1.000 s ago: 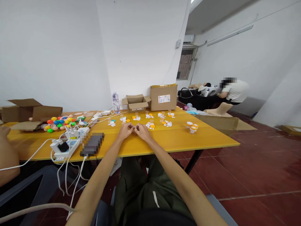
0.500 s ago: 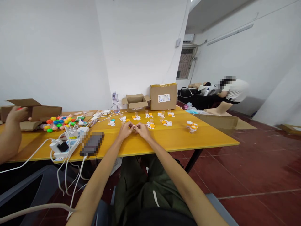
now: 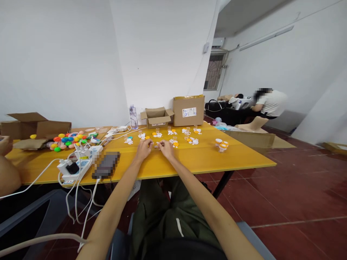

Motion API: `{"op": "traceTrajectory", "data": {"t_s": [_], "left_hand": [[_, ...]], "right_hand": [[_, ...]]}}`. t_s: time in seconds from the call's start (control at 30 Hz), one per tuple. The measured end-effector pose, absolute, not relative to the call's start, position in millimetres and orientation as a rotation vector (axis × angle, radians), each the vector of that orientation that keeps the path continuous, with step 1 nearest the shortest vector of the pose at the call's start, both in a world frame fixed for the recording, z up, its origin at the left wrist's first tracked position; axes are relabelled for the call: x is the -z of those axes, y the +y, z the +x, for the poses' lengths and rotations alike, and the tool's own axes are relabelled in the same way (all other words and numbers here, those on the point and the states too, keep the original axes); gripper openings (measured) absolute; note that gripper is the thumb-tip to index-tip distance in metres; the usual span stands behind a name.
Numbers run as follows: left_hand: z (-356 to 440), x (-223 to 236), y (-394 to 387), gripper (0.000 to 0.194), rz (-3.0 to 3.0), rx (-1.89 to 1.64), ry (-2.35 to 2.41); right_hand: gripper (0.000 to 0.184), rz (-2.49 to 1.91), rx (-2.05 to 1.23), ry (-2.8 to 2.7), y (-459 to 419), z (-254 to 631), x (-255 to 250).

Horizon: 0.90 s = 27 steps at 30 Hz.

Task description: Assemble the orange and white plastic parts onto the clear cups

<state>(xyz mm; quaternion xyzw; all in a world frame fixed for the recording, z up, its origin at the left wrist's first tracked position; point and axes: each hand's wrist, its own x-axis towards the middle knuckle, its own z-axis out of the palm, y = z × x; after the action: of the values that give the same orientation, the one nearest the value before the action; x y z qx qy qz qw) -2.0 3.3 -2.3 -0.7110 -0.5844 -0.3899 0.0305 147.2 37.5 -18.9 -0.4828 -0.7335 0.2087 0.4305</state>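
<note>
My left hand (image 3: 143, 148) is closed in a pinch just above the table, with a small whitish bit at its fingertips, too small to name. Facing it across a narrow gap, my right hand (image 3: 166, 149) also pinches something small and pale. Between them on the tabletop lies a small white piece (image 3: 155, 146). Around and beyond the hands are little heaps of white plastic parts (image 3: 128, 141), with orange rings (image 3: 176, 144) and clear cups (image 3: 157, 130) among them. Several small jars with white and orange lids (image 3: 223, 145) stand to the right.
Behind the heaps stand an open carton (image 3: 157, 117), a closed carton (image 3: 189, 112) and a water bottle (image 3: 133, 117). To the left are a power strip (image 3: 81, 168) with cables, a phone (image 3: 106, 165), coloured balls (image 3: 66, 140) and a co-worker's arm (image 3: 8, 173). Another person (image 3: 271, 103) sits far right.
My hands, together before, have moved slightly apart, and a small white piece shows between them. The co-worker's hand at left has drawn back, and a yellow ball now shows at the box there.
</note>
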Motion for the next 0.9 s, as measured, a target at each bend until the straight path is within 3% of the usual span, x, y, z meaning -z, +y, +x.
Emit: {"op": "traceTrajectory", "data": {"t_s": [0.13,0.47,0.9], "left_hand": [[-3.6,3.3,4.3,0.018,-2.191,1.168,-1.846],[-2.8,0.4,5.4,0.023,-2.222,1.035,-1.965],[-6.4,0.3,6.0,0.019,-2.090,1.259,-1.819]], "right_hand": [[0.013,-1.323,-0.399,-1.881,30.1,151.2,11.6],[0.027,-1.461,-0.192,-2.110,11.9,148.8,1.5],[0.027,-1.110,0.199,-2.435,-8.2,159.0,7.2]]}}
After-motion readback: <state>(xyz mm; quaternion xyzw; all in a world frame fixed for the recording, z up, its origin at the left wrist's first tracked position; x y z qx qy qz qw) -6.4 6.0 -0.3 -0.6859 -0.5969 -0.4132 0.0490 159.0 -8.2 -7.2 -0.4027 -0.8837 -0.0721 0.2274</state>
